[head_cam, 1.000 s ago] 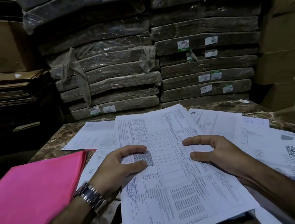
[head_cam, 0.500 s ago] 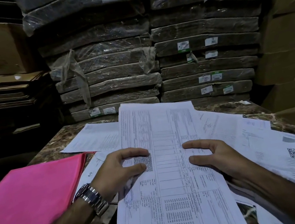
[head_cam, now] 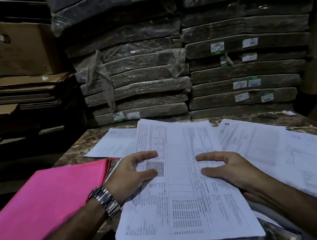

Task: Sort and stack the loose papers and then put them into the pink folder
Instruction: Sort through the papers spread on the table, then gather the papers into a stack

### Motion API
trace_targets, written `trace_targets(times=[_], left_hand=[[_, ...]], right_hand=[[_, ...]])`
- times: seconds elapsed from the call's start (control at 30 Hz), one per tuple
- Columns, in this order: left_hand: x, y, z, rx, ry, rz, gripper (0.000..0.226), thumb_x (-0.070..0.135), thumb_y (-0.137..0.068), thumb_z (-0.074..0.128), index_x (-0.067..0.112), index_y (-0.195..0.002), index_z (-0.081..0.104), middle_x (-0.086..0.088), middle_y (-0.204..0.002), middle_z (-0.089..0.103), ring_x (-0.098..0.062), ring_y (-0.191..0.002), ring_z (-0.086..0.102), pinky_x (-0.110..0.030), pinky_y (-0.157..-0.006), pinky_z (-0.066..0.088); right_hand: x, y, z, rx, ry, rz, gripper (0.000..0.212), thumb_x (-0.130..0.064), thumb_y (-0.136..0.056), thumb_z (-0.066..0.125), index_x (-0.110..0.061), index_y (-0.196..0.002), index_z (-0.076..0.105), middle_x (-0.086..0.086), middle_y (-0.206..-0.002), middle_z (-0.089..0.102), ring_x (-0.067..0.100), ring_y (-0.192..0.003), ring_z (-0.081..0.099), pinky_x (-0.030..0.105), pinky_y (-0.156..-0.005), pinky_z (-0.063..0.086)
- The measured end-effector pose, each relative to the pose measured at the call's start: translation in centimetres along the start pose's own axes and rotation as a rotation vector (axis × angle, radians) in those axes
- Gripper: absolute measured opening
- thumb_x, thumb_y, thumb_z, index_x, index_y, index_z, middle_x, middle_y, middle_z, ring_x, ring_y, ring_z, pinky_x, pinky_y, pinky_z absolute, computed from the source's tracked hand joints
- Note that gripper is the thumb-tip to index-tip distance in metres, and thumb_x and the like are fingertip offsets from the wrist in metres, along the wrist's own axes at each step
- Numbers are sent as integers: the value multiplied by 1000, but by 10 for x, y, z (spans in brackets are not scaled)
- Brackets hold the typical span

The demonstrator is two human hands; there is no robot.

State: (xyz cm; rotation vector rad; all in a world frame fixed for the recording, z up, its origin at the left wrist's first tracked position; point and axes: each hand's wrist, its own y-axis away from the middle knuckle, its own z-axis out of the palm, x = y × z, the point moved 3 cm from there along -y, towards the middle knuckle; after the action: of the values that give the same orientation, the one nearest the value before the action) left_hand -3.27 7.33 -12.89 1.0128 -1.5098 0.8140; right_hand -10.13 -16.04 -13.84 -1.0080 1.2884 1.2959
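- Pink folder [head_cam: 41, 204]: closed, flat on the table [head_cam: 71, 156], at 9 o'clock of the paper stack [head_cam: 180, 204], just beside it. Nothing is in it yet, by the look of it.
- Left hand [head_cam: 129, 177]: spread, holds nothing. Index finger and thumb lie straight on the stack's top sheet near its left edge, with the palm off the edge. Wristwatch [head_cam: 105, 201] on that wrist.
- Stack: sits skewed, top end toward 11 o'clock, and lower sheets stick out at the near edge. The step looks like squaring.
- To do it well: keep both palms light, push in from 9 and 3 together, then tap the near edge flush. Don't press down hard, or the sheets drag and fan.
- Right hand [head_cam: 230, 168]: also spread, fingers straight on the top sheet's right half, gripping nothing. It pins the sheet rather than holding it.
- Loose sheets [head_cam: 279, 147]: fanned out from 1 to 4 o'clock of the stack, partly under the right forearm, and one more sheet [head_cam: 113, 143] at 11. These need collecting onto the stack before the folder opens.
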Motion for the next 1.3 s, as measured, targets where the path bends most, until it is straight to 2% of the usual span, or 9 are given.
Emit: trace_targets(times=[0.1, 0.27, 0.4, 0.5, 0.6, 0.8, 1.03, 1.17, 1.3], left_hand=[[-17, -4, -13, -5, -159, -27, 47, 1, -81, 70, 17, -123, 57, -5, -124, 60, -25, -69, 60, -39, -65, 51], [-16, -3, -49, 109, -674, -48, 47, 30, -88, 64, 29, -130, 43, 5, -99, 59, -8, -67, 57, -18, -55, 41], [-8, -10, -84, 200, -1303, 38, 34, 22, -96, 44, 25, -130, 47, -3, -106, 66, -18, -87, 62, -24, -60, 36], [-5, -13, -92, 78, -1609, -48, 59, 7, -92, 38, 32, -145, 29, -6, -120, 60, -25, -101, 61, -27, -63, 45], [-11, -18, -99, -12, -1728, -45, 65, 5, -87, 37, 36, -143, 30, -5, -117, 58, -24, -98, 61, -33, -72, 56], [-11, -24, -96, -22, -1860, -30, 48, 13, -94, 33, 26, -140, 36, -8, -113, 58, -26, -96, 60, -29, -62, 44], [-6, -23, -96, 146, -1773, -10, 30, 30, -96, 33, 13, -115, 50, -6, -86, 58, -25, -70, 56, -33, -62, 49], [-9, -13, -91, 117, -1839, -86, 39, 19, -93, 43, 15, -132, 41, -7, -106, 59, -24, -90, 63, -29, -67, 51], [-16, -4, -90, 144, -1928, -150, 44, 13, -94, 39, 5, -138, 33, -4, -95, 57, -20, -76, 52, -28, -65, 47]], right_hand=[[9, -8, 12, 27, 78, 26, 30, 8, -81, 70, -10, -104, 74, 13, -96, 76, 32, -84, 74, 39, -73, 62], [15, -15, 22, 18, 147, 24, 29, 7, -80, 71, -13, -100, 76, 0, -95, 77, 24, -82, 75, 31, -72, 62], [18, -15, 23, 37, 164, 9, 29, 6, -80, 72, -16, -100, 76, 0, -95, 77, 22, -82, 75, 31, -73, 61], [18, -15, 23, 28, 180, -8, 30, 4, -80, 72, -18, -100, 76, -6, -94, 76, 20, -83, 75, 31, -75, 60], [19, -16, 22, 21, 182, -11, 31, 4, -80, 72, -18, -100, 77, -10, -96, 75, 19, -84, 75, 30, -76, 59], [20, -15, 22, 22, 177, 3, 31, 5, -80, 72, -18, -99, 77, -1, -98, 77, 23, -84, 75, 38, -84, 59], [20, -14, 21, 12, 167, 17, 30, 5, -81, 71, -19, -99, 76, 5, -97, 77, 27, -83, 75, 42, -83, 59], [19, -13, 21, 14, 165, 6, 30, 4, -81, 72, -19, -99, 76, 2, -97, 77, 25, -82, 75, 39, -82, 59], [17, -12, 21, 12, 153, -2, 30, 4, -80, 72, -19, -98, 77, 0, -96, 77, 25, -82, 75, 38, -80, 59]])
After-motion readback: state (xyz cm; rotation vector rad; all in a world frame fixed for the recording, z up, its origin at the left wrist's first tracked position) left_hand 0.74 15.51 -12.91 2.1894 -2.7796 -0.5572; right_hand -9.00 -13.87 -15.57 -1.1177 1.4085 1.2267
